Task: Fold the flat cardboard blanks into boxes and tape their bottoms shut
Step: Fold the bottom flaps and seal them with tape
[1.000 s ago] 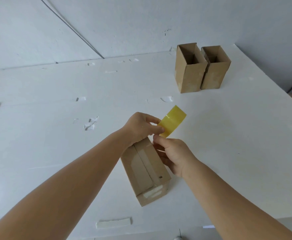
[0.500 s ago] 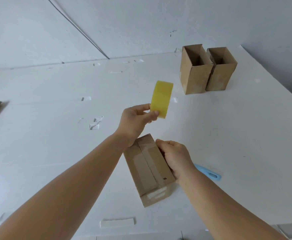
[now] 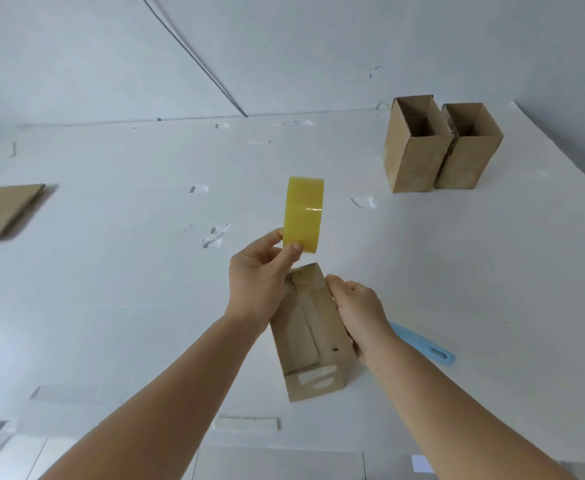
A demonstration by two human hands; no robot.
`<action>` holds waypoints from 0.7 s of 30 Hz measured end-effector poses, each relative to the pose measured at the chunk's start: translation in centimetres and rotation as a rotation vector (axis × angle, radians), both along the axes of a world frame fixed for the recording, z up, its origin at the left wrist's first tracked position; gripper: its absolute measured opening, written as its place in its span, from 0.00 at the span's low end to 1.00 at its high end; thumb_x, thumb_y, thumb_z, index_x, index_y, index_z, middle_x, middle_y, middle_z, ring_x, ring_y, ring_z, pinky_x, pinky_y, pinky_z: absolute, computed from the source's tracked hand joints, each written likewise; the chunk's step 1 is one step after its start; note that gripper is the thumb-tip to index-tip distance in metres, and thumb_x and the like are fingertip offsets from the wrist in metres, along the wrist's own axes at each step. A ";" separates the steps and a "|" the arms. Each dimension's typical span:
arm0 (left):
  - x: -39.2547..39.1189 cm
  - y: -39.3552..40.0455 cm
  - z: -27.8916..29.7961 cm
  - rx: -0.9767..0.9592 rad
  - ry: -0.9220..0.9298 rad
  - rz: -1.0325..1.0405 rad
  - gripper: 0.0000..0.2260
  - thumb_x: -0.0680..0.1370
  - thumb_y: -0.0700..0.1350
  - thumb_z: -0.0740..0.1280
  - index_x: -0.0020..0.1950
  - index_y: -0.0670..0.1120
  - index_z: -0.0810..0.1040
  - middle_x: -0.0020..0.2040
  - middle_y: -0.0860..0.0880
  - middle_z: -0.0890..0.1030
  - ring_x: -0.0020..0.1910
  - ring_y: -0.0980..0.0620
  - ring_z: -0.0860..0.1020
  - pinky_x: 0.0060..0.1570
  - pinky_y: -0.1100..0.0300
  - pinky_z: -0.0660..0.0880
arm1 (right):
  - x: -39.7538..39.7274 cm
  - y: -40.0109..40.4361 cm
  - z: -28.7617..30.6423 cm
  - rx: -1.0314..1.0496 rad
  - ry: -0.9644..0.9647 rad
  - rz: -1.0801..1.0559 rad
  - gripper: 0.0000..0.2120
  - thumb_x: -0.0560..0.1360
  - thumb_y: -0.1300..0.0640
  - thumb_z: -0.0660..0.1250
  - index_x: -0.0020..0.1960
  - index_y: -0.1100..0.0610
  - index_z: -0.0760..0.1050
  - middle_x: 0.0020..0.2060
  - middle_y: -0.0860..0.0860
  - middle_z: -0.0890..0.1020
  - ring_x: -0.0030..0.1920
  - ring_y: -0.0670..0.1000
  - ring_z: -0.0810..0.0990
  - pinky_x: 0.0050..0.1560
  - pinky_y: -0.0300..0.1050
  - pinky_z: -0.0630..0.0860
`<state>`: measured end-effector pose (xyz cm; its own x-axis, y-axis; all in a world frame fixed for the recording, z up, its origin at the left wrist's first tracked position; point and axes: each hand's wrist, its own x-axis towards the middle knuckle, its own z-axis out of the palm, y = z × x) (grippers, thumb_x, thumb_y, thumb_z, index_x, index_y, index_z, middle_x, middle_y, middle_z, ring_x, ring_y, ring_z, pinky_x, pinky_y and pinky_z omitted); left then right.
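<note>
The left hand (image 3: 258, 275) pinches a yellow tape roll (image 3: 303, 219) w/ thumb & fingers, held up over the white table (image 3: 111, 306). The right hand (image 3: 358, 311) grips the right side of a brown box (image 3: 310, 336) that sits bottom up on the table, its seam taped. Hands are close, not touching. 2 open boxes (image 3: 440, 147) stand side by side at the back right. A flat blank (image 3: 1, 211) lies far left. A blue tool (image 3: 426, 346) lies just right of the box
</note>
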<state>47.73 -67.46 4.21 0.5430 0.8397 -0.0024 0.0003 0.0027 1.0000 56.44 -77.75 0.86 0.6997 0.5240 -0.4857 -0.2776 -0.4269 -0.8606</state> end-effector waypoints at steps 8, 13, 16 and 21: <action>-0.6 0.7 0.5 -0.025 -0.116 0.072 0.09 0.76 0.40 0.70 0.55 0.49 0.83 0.31 0.56 0.79 0.36 0.62 0.79 0.42 0.73 0.74 | 0.9 -1.1 1.0 0.182 -0.146 -0.058 0.12 0.81 0.53 0.55 0.60 0.49 0.74 0.51 0.44 0.79 0.52 0.43 0.77 0.55 0.43 0.75; -1.3 -0.4 -0.1 -0.054 -0.106 0.058 0.06 0.76 0.44 0.70 0.51 0.51 0.84 0.32 0.57 0.79 0.35 0.64 0.77 0.35 0.74 0.72 | -1.3 -0.8 1.8 0.288 -0.060 0.267 0.25 0.81 0.42 0.52 0.76 0.44 0.54 0.71 0.37 0.64 0.67 0.35 0.62 0.65 0.36 0.58; -1.2 -0.2 -0.5 -0.097 -0.107 0.058 0.06 0.76 0.44 0.70 0.50 0.52 0.84 0.32 0.58 0.79 0.37 0.64 0.78 0.38 0.74 0.72 | -1.3 -0.8 1.2 0.245 -0.040 0.313 0.26 0.81 0.42 0.50 0.77 0.43 0.51 0.69 0.34 0.62 0.64 0.33 0.58 0.63 0.33 0.54; -0.2 0.9 0.2 -0.073 -0.127 0.020 0.08 0.76 0.43 0.70 0.47 0.57 0.84 0.32 0.58 0.78 0.37 0.65 0.79 0.38 0.75 0.71 | -0.7 0.4 0.7 0.227 0.073 0.290 0.28 0.79 0.38 0.52 0.76 0.43 0.54 0.72 0.39 0.62 0.70 0.40 0.60 0.72 0.44 0.57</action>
